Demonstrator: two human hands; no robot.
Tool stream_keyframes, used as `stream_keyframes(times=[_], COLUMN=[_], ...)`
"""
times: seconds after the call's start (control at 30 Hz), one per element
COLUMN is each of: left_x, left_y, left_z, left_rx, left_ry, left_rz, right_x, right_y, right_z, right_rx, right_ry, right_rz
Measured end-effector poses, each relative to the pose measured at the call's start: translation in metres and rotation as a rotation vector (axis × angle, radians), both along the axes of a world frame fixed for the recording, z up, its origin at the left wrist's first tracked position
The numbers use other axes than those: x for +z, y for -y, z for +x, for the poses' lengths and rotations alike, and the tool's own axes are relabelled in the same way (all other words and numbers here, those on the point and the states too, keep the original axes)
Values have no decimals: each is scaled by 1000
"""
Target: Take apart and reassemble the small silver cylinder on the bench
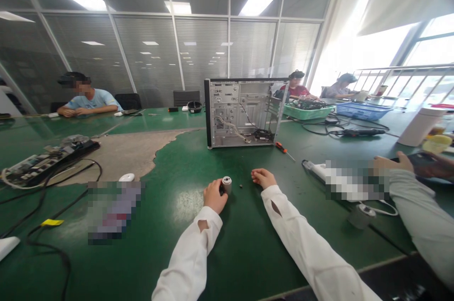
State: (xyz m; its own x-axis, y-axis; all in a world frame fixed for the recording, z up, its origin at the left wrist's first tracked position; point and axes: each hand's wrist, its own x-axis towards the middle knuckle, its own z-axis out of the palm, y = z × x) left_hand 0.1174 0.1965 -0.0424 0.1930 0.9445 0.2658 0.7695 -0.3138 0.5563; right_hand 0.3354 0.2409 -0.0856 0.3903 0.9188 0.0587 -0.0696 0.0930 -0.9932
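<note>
My left hand (214, 196) is wrapped round a short silver metal cylinder (227, 184) that stands upright on the green table. Its top face has a few dark holes, and a black part shows between it and my fingers. To the right of the cylinder lies a tiny dark piece (241, 186), too small to name. Just beyond that piece, my right hand (264, 177) has its fingers curled together; what they hold, if anything, is hidden. An opened computer case (244, 114) stands ahead of both hands, with loose cables inside. An orange-handled screwdriver (281, 148) lies at its right corner.
Power strips (64, 161) and black cables lie on the left, beside a torn patch of tabletop (131, 147). A blurred-out object (115, 213) is nearer. Green (310, 111) and blue (363, 110) baskets stand back right. A co-worker's sleeve (411, 211) reaches in at right, near another metal cylinder (362, 216).
</note>
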Motion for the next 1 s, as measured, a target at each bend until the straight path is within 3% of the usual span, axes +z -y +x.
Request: stream_keyframes(times=[0.23, 0.53, 0.7, 0.83, 1.0], left_x=[0, -9, -6, -1, 3], left_y=[-3, -12, -9, -4, 1], left_z=[0, -3, -4, -4, 1], left_rx=[10, 18, 5, -78, -276], left_ry=[113, 329, 384, 406, 389], left_rz=[-16, 13, -25, -55, -83], right_x=[4, 19, 40, 50, 51], right_y=[2, 19, 43, 62, 75], right_z=[-9, -19, -42, -61, -70], right_rx=[-14, -32, 53, 236, 309], right_ry=[46, 264, 539, 752, 961], right_rz=[13, 50, 261, 432, 459])
